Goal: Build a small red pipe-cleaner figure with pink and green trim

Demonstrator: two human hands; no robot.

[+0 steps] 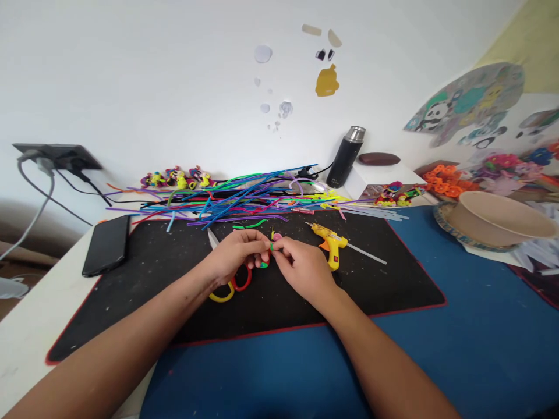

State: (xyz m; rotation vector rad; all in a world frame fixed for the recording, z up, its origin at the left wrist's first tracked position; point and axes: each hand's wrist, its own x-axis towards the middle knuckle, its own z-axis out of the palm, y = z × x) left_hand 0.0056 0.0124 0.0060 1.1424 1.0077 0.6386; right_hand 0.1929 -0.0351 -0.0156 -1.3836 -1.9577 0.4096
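Note:
My left hand (244, 253) and my right hand (301, 266) meet over the black mat (371, 291), their fingers pinched on a small green piece (271, 247) between them. More green, with a bit of red, shows under the left fingertips. Scissors (222, 295) with yellow and red handles lie partly under my left hand. Just beyond the fingertips are a small pink and yellow item (276, 236) and loose green strips (250, 225). A yellow glue gun (332, 243) with a clear stick lies right of my right hand.
Colourful pipe cleaners (244, 201) are heaped along the wall beside small figures (179, 178). A black phone (106, 245) lies at the left. A flask (346, 157), white box (379, 177), beige bowl (502, 218) and orange flowers (448, 181) stand towards the right.

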